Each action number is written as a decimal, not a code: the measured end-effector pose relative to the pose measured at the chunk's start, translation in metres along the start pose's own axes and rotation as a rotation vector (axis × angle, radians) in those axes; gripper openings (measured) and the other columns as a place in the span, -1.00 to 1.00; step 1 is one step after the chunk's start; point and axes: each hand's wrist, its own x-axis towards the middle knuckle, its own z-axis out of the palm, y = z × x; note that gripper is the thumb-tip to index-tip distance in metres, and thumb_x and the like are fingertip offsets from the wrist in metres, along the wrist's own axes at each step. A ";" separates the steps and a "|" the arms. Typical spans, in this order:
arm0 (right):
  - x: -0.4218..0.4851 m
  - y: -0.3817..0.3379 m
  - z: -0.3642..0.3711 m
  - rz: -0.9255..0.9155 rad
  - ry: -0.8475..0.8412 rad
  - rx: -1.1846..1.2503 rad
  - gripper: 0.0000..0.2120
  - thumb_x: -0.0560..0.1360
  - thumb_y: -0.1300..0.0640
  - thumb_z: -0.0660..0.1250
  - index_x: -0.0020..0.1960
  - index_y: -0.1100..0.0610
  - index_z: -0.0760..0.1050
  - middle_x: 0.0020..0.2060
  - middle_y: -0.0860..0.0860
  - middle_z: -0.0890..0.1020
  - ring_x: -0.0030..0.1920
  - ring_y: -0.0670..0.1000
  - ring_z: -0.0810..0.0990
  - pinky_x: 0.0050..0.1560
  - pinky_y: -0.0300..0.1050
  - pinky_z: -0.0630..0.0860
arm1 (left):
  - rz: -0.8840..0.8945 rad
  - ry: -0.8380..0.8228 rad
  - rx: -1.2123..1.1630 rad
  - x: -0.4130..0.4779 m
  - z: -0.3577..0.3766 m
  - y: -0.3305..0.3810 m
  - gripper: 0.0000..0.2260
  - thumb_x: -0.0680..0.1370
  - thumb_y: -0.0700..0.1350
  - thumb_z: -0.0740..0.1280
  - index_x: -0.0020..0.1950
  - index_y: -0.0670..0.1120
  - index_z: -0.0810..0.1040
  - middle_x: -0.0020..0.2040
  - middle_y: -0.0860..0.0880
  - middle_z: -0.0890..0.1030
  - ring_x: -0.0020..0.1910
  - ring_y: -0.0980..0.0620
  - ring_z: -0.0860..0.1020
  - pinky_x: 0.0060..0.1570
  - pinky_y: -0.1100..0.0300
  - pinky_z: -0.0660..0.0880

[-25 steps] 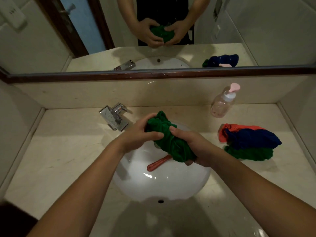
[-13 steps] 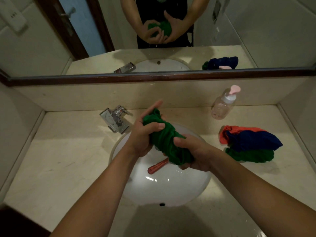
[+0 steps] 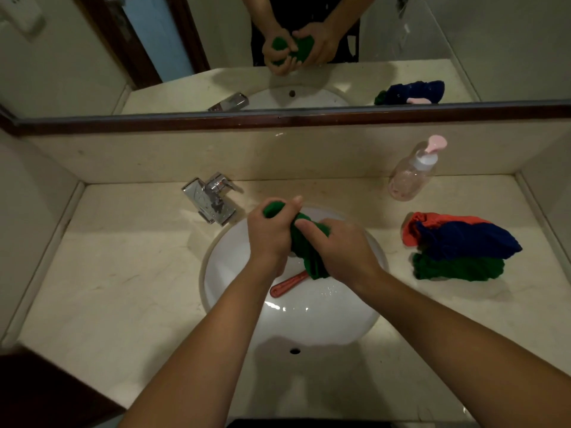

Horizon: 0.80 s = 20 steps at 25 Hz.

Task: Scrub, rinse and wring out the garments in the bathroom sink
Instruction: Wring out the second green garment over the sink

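The green garment [image 3: 304, 248] is a plain deep green. The sink [image 3: 324, 322] is glossy white, with a red handle [image 3: 287, 285] in it. The counter [image 3: 123, 273] is cream with faint veining. At ten o'clock from the sink the faucet [image 3: 213, 197] is chrome. At two o'clock the bottle [image 3: 412, 174] is clear, with a pink pump. At three o'clock are an orange-red cloth [image 3: 412, 231], a navy cloth [image 3: 463, 242] and a dark green cloth [image 3: 457, 268].

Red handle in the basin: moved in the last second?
No. The red handle keeps the same place and slant between the faucet and the overflow hole.
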 end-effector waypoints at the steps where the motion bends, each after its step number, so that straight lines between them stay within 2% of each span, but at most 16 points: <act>1: 0.002 0.003 0.001 -0.044 0.006 -0.074 -0.36 0.54 -0.41 0.13 -0.19 0.15 0.58 -0.42 0.02 0.58 -0.40 0.03 0.58 -0.34 0.02 0.56 | -0.039 0.032 0.022 0.002 0.001 -0.003 -0.72 0.46 -0.08 0.51 -0.39 0.03 0.51 -0.37 -0.03 0.51 -0.31 -0.06 0.52 -0.23 0.02 0.52; 5: 0.014 0.016 0.003 -0.240 -0.056 -0.311 -0.49 0.64 -0.28 0.11 0.03 0.11 0.61 -0.29 0.09 0.63 -0.30 0.13 0.63 -0.23 0.11 0.62 | -0.164 0.134 0.055 0.006 0.006 -0.012 -0.83 0.48 -0.16 0.45 -0.28 -0.05 0.53 -0.29 -0.09 0.54 -0.24 -0.10 0.56 -0.29 0.04 0.54; 6: 0.016 0.018 0.004 -0.225 -0.066 -0.325 -0.48 0.63 -0.31 0.09 0.02 0.09 0.59 -0.30 0.08 0.63 -0.31 0.11 0.63 -0.23 0.09 0.61 | -0.182 0.159 0.069 0.007 0.007 -0.013 -0.86 0.48 -0.17 0.43 -0.25 -0.07 0.53 -0.27 -0.10 0.55 -0.22 -0.10 0.57 -0.30 0.02 0.56; 8: 0.022 0.025 0.011 -0.198 -0.040 -0.330 -0.38 0.59 -0.39 0.03 -0.05 0.11 0.58 -0.37 0.03 0.61 -0.37 0.02 0.60 -0.29 0.04 0.60 | -0.208 0.194 0.103 0.011 0.008 -0.016 -0.88 0.48 -0.15 0.42 -0.23 -0.07 0.54 -0.24 -0.11 0.58 -0.18 -0.13 0.59 -0.17 -0.10 0.61; 10: 0.023 0.027 0.017 -0.121 -0.048 -0.254 -0.40 0.61 -0.37 0.06 -0.15 0.11 0.56 -0.41 0.01 0.59 -0.41 -0.02 0.57 -0.36 -0.03 0.53 | -0.210 0.187 0.125 0.012 0.004 -0.017 -0.87 0.48 -0.12 0.44 -0.23 -0.07 0.54 -0.24 -0.11 0.59 -0.16 -0.14 0.61 -0.09 -0.11 0.62; 11: 0.023 0.028 0.018 -0.060 -0.067 -0.158 -0.41 0.62 -0.35 0.11 -0.18 0.13 0.55 -0.40 0.04 0.59 -0.42 0.00 0.56 -0.38 -0.05 0.50 | -0.189 0.152 0.119 0.012 0.001 -0.017 -0.85 0.49 -0.12 0.46 -0.24 -0.08 0.54 -0.26 -0.09 0.59 -0.18 -0.13 0.60 -0.13 -0.06 0.61; 13: 0.019 0.027 0.014 0.080 -0.134 0.114 -0.36 0.59 -0.39 0.16 -0.12 0.19 0.59 -0.32 0.15 0.64 -0.37 0.12 0.63 -0.37 0.01 0.58 | -0.086 0.041 0.085 0.012 -0.007 -0.016 -0.80 0.49 -0.10 0.50 -0.29 -0.03 0.54 -0.32 -0.04 0.55 -0.25 -0.06 0.56 -0.18 0.03 0.56; 15: 0.015 0.023 0.007 0.169 -0.238 0.293 -0.28 0.50 -0.51 0.15 0.02 0.15 0.63 -0.18 0.17 0.70 -0.23 0.19 0.71 -0.22 0.09 0.68 | -0.015 -0.046 0.070 0.012 -0.015 -0.010 -0.79 0.45 -0.03 0.54 -0.31 0.02 0.56 -0.32 -0.02 0.55 -0.26 -0.04 0.56 -0.16 0.01 0.56; 17: 0.012 0.015 -0.003 0.208 -0.375 0.340 -0.29 0.41 -0.53 0.28 0.12 0.10 0.60 -0.06 0.13 0.72 -0.10 0.15 0.73 -0.10 0.04 0.69 | -0.006 -0.170 0.094 0.015 -0.021 -0.004 -0.83 0.43 0.01 0.55 -0.24 -0.01 0.60 -0.27 -0.03 0.60 -0.21 -0.05 0.60 -0.12 0.00 0.59; 19: 0.011 0.008 -0.011 0.185 -0.468 0.294 -0.37 0.32 -0.39 0.44 0.17 0.03 0.53 -0.01 0.08 0.69 -0.05 0.11 0.71 -0.09 -0.08 0.65 | 0.007 -0.279 0.191 0.013 -0.024 0.002 -0.86 0.48 -0.02 0.52 -0.11 -0.05 0.63 -0.18 -0.03 0.64 -0.14 -0.03 0.64 -0.09 0.04 0.60; 20: 0.009 0.005 -0.014 0.169 -0.469 0.263 -0.38 0.30 -0.35 0.46 0.19 0.00 0.51 0.00 0.06 0.68 -0.05 0.07 0.71 -0.10 -0.12 0.64 | 0.008 -0.330 0.213 0.012 -0.025 0.006 -0.85 0.51 -0.02 0.46 -0.01 -0.07 0.63 -0.11 -0.05 0.65 -0.08 -0.04 0.64 -0.08 0.07 0.60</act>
